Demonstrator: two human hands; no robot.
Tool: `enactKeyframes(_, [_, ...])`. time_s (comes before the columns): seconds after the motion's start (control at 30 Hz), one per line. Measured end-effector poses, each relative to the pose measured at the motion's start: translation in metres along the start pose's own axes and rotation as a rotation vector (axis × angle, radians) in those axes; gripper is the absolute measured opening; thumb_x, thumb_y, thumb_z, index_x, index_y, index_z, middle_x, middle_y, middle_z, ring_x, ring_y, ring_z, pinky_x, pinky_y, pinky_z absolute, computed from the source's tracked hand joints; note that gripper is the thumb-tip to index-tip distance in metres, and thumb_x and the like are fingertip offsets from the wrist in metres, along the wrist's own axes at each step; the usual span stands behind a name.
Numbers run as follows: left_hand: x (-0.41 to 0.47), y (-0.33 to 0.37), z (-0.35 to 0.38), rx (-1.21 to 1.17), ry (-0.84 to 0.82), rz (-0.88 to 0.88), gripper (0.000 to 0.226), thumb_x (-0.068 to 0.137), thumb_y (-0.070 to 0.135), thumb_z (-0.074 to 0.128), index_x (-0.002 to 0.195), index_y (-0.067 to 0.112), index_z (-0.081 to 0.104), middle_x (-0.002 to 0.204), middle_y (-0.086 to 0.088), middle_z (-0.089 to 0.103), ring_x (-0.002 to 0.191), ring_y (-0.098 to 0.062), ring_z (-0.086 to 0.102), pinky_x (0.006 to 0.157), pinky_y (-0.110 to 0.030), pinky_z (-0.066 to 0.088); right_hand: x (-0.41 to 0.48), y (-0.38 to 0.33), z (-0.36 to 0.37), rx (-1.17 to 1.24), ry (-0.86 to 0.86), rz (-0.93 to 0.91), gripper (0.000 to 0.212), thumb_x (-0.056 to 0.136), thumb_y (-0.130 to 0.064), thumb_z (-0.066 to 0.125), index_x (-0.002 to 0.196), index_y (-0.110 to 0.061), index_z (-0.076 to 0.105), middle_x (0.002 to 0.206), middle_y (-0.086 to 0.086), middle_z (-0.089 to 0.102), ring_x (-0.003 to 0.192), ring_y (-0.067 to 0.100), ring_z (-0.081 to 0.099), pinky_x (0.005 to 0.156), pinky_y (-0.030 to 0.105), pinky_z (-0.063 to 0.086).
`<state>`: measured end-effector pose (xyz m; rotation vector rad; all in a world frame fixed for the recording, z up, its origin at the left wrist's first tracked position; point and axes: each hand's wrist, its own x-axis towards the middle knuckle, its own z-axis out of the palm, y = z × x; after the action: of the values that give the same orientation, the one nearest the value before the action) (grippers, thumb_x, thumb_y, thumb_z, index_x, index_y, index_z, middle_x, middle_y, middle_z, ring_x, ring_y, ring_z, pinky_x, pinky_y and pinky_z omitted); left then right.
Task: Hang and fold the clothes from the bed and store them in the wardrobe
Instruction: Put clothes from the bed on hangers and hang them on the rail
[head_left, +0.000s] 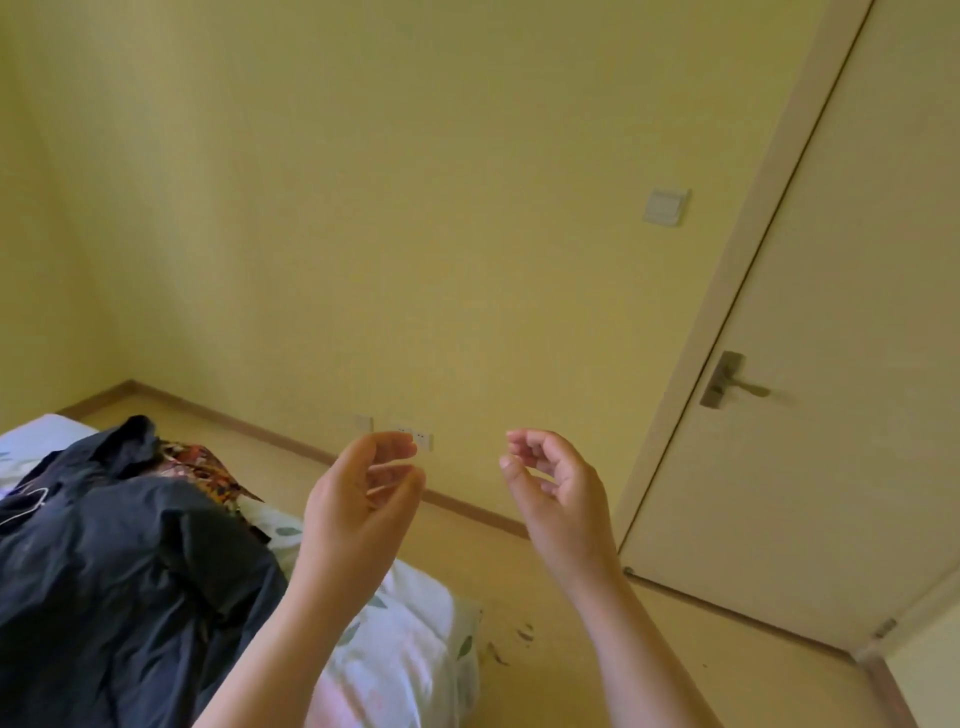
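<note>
Both hands are up in the air holding nothing, left hand (363, 499) and right hand (563, 499), fingers loosely curled, apart from each other. Crumpled dark navy garment (130, 571) lies on the white leaf-print bed (415, 654) at left, with an orange patterned cloth (208, 467) just behind it.

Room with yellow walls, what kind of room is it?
Probably a bedroom. A bed with leaf-print bedding sits at the lower left, a heap of dark clothes lies on it, and a closed door with a lever handle stands at the right.
</note>
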<state>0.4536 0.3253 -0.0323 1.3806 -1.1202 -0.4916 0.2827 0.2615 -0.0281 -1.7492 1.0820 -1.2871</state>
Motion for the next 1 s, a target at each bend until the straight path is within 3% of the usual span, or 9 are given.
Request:
enactKeyframes(0.27, [0.119, -0.023, 0.037, -0.029, 0.033, -0.022, 0.023, 0.087, 0.013, 0.067, 0.102, 0.03, 0.064, 0.097, 0.014, 0.071, 0.084, 0.007, 0.065, 0.063, -0.012, 0.051, 0.117, 0.036, 0.012, 0.013, 0.009, -0.019, 0.017, 0.092, -0.016, 0.065, 0.108, -0.022, 0.065, 0.106, -0.012, 0.067, 0.099, -0.001, 0.061, 0.079, 0.009, 0.044])
enactKeyframes(0.4, [0.162, -0.032, 0.076, -0.025, 0.005, -0.04, 0.023, 0.087, 0.01, 0.067, 0.102, 0.028, 0.064, 0.097, 0.014, 0.07, 0.083, 0.007, 0.065, 0.07, -0.015, 0.055, 0.163, 0.063, 0.002, 0.017, 0.004, -0.002, 0.017, 0.093, -0.017, 0.064, 0.109, -0.021, 0.065, 0.106, -0.011, 0.067, 0.099, -0.001, 0.061, 0.079, 0.009, 0.044])
enactKeyframes(0.57, [0.219, -0.043, 0.139, -0.008, -0.005, -0.036, 0.023, 0.087, 0.013, 0.066, 0.102, 0.031, 0.065, 0.098, 0.015, 0.071, 0.084, 0.007, 0.065, 0.064, -0.006, 0.048, 0.226, 0.11, -0.023, 0.044, 0.023, 0.019, 0.018, 0.093, -0.016, 0.064, 0.109, -0.023, 0.065, 0.107, -0.012, 0.068, 0.1, 0.0, 0.061, 0.08, 0.011, 0.047])
enactKeyframes(0.73, [0.269, -0.052, 0.222, 0.005, -0.009, -0.044, 0.024, 0.088, 0.015, 0.065, 0.103, 0.033, 0.064, 0.101, 0.013, 0.071, 0.087, 0.006, 0.065, 0.065, -0.008, 0.049, 0.305, 0.159, -0.067, 0.065, 0.035, 0.005, 0.016, 0.092, -0.014, 0.065, 0.105, -0.024, 0.066, 0.102, -0.012, 0.069, 0.095, -0.002, 0.063, 0.075, 0.007, 0.045])
enactKeyframes(1.0, [0.361, -0.056, 0.314, 0.033, 0.119, -0.073, 0.024, 0.087, 0.014, 0.066, 0.104, 0.031, 0.064, 0.1, 0.013, 0.07, 0.087, 0.006, 0.065, 0.065, -0.005, 0.046, 0.446, 0.206, -0.104, 0.096, -0.098, -0.063, 0.016, 0.091, -0.014, 0.065, 0.105, -0.023, 0.066, 0.099, -0.013, 0.069, 0.094, -0.001, 0.063, 0.073, 0.006, 0.044])
